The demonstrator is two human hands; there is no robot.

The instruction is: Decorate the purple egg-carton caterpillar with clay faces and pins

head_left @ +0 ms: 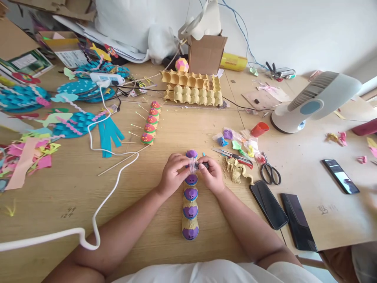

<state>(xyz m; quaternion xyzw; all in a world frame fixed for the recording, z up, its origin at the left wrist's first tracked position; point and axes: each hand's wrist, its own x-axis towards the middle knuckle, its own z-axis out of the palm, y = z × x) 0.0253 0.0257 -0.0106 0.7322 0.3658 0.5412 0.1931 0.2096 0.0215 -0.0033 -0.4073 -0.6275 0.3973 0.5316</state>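
My left hand (pixel 174 175) is closed, its fingertips pinching a clear plastic packet (pixel 193 165). My right hand (pixel 212 175) is closed too, thumb and fingers on the black end (pixel 204 165) of that packet, which looks like dark modelling clay. Both hands are just above an egg-carton strip (pixel 191 223) that lies lengthwise on the table. Its bumps carry purple and blue clay, and small dark face marks show on the nearer ones. The hands and packet hide part of the strip near its far end.
A utility knife (pixel 234 157), scissors (pixel 269 169), torn carton scraps (pixel 237 171) and coloured clay packets (pixel 235 143) lie right. A red-faced strip (pixel 150 122) with pins stands left. A white cable (pixel 110 192) crosses the left side. Phones (pixel 269 204) and a fan (pixel 312 100) are right.
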